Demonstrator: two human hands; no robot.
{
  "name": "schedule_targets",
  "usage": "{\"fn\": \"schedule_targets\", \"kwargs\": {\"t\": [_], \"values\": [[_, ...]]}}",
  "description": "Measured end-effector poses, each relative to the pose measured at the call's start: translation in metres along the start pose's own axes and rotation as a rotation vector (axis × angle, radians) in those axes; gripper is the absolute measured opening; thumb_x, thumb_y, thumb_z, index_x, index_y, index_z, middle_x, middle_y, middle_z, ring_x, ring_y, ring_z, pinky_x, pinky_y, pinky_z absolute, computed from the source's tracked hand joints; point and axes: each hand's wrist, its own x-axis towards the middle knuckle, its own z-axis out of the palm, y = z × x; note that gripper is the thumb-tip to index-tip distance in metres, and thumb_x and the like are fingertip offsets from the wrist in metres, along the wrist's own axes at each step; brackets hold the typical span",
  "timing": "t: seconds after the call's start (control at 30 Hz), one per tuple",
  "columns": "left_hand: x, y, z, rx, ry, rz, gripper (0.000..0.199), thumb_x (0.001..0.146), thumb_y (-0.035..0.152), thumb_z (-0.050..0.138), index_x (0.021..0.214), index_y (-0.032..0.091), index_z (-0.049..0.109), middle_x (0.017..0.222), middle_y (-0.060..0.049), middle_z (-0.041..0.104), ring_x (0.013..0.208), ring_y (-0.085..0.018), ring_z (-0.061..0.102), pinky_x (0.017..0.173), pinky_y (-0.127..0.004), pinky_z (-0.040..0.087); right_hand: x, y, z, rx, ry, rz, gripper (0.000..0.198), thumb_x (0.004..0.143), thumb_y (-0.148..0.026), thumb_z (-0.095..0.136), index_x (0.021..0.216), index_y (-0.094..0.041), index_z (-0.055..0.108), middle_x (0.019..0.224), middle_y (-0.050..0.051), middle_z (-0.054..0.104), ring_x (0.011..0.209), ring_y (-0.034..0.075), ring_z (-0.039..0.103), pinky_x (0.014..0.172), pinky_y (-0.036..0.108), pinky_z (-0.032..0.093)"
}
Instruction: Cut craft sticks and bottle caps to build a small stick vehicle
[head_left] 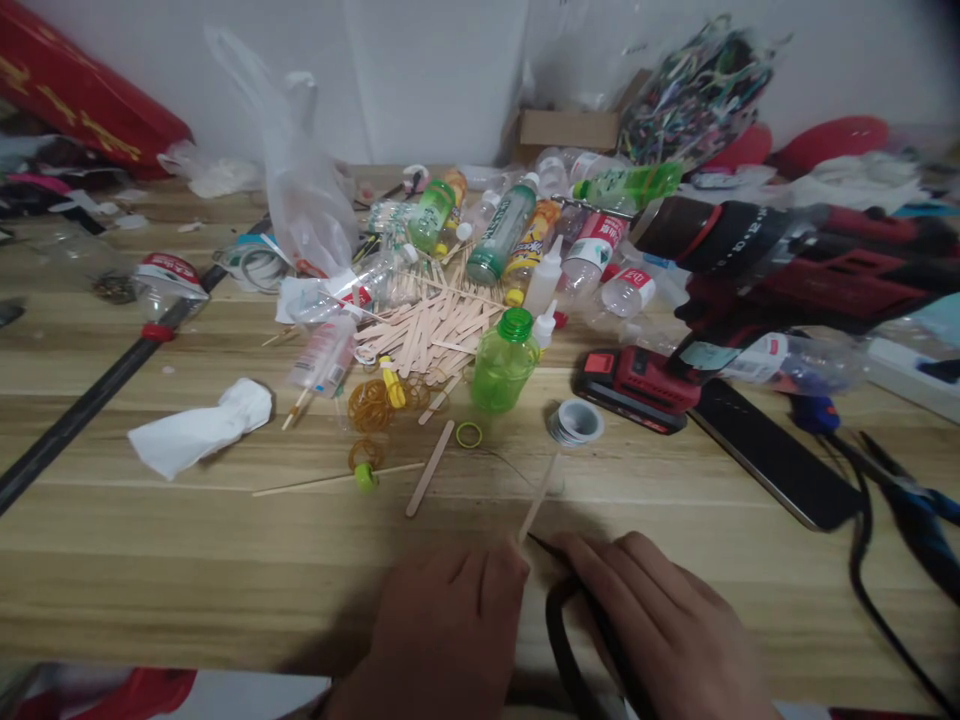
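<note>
My left hand point(457, 615) is closed on a pale wooden craft stick point(538, 500), which points up and away over the table. In my right hand point(660, 610) is a black tool point(559, 610) with a thin pointed tip and a curved loop, most likely scissors, partly hidden by the fingers. Its tip is close beside the stick; whether they touch I cannot tell. Just beyond lie another craft stick point(430, 470), a yellow-green ring point(469, 434), a grey spool-like ring point(576, 423) and a cut green bottle top point(506, 365).
A heap of craft sticks point(427, 325) and several plastic bottles point(504, 230) cover the back. At right are a red cordless drill point(810, 250), a black phone point(776, 455), pliers point(911, 510) and a cable. Rubber bands point(369, 405), tissue point(202, 425) and a dark rod point(97, 405) lie left.
</note>
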Motion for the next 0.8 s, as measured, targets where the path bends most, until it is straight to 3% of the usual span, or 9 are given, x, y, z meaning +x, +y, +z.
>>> {"fn": "schedule_targets", "kwargs": {"t": [0.07,0.2,0.27,0.37,0.43,0.53,0.67,0.73,0.8], "values": [[0.001,0.000,0.000,0.031,0.012,0.023,0.029,0.098,0.005,0.026,0.099,0.015,0.052,0.062,0.002,0.066,0.046,-0.017,0.063,0.038,-0.030,0.047,0.005,-0.003,-0.001,0.210,-0.043,0.179,0.035,0.106,-0.026,0.041,0.096,-0.015,0.072,0.079,0.005,0.072,0.067,0.016,0.067,0.060,0.022,0.054],[0.003,-0.001,-0.002,0.081,0.050,0.039,0.029,0.101,0.008,0.025,0.102,0.011,0.053,0.062,0.000,0.067,0.047,-0.016,0.064,0.039,-0.029,0.046,0.016,-0.014,-0.002,0.629,-0.312,0.543,0.048,0.106,-0.030,0.046,0.066,-0.019,0.069,0.055,-0.002,0.063,0.046,0.010,0.058,0.044,0.016,0.044],[0.003,-0.002,-0.003,0.061,0.038,0.022,0.027,0.100,0.007,0.027,0.101,0.013,0.053,0.062,0.001,0.067,0.047,-0.016,0.064,0.041,-0.028,0.046,0.017,-0.013,-0.002,0.565,-0.211,0.466,0.043,0.106,-0.029,0.044,0.074,-0.019,0.072,0.063,0.000,0.067,0.055,0.012,0.064,0.051,0.018,0.049],[0.001,-0.001,-0.005,-0.034,0.008,0.018,0.026,0.096,0.004,0.030,0.098,0.016,0.052,0.063,0.001,0.067,0.048,-0.016,0.063,0.043,-0.027,0.048,0.012,-0.006,-0.002,0.173,0.034,0.098,0.033,0.106,-0.022,0.038,0.102,-0.015,0.071,0.078,0.005,0.072,0.065,0.016,0.066,0.058,0.023,0.054],[-0.001,0.000,-0.005,-0.071,-0.003,0.025,0.025,0.094,0.004,0.032,0.100,0.015,0.053,0.065,0.000,0.068,0.050,-0.016,0.064,0.044,-0.028,0.049,0.010,-0.003,-0.003,0.012,0.084,-0.035,0.035,0.106,-0.018,0.034,0.112,-0.011,0.068,0.080,0.007,0.072,0.064,0.017,0.065,0.057,0.025,0.054],[-0.001,0.000,-0.003,-0.005,0.048,-0.002,0.029,0.096,0.003,0.028,0.102,0.013,0.054,0.064,0.000,0.067,0.048,-0.017,0.063,0.042,-0.029,0.047,0.013,-0.007,-0.004,0.251,0.009,0.162,0.036,0.107,-0.024,0.041,0.091,-0.016,0.073,0.072,0.004,0.069,0.060,0.014,0.063,0.054,0.021,0.051],[-0.001,0.000,-0.002,0.068,0.056,0.034,0.029,0.099,0.006,0.025,0.104,0.011,0.053,0.064,-0.001,0.067,0.050,-0.017,0.063,0.043,-0.029,0.045,0.018,-0.015,-0.001,0.685,-0.381,0.557,0.055,0.108,-0.038,0.041,0.065,-0.018,0.070,0.050,-0.002,0.057,0.038,0.009,0.047,0.036,0.017,0.036],[-0.004,0.002,-0.005,0.034,0.007,0.021,0.026,0.097,0.004,0.029,0.105,0.013,0.053,0.065,0.000,0.067,0.052,-0.017,0.064,0.046,-0.029,0.045,0.016,-0.015,-0.001,0.597,-0.312,0.504,0.053,0.108,-0.037,0.039,0.071,-0.018,0.071,0.057,0.001,0.062,0.045,0.011,0.055,0.042,0.018,0.043],[-0.009,0.005,-0.011,-0.034,-0.053,-0.051,0.029,0.093,0.001,0.031,0.107,0.015,0.053,0.070,-0.001,0.069,0.057,-0.018,0.066,0.050,-0.029,0.048,0.013,-0.011,-0.001,0.323,-0.101,0.266,0.042,0.107,-0.028,0.038,0.087,-0.016,0.073,0.070,0.004,0.070,0.059,0.015,0.064,0.053,0.021,0.051]]}}
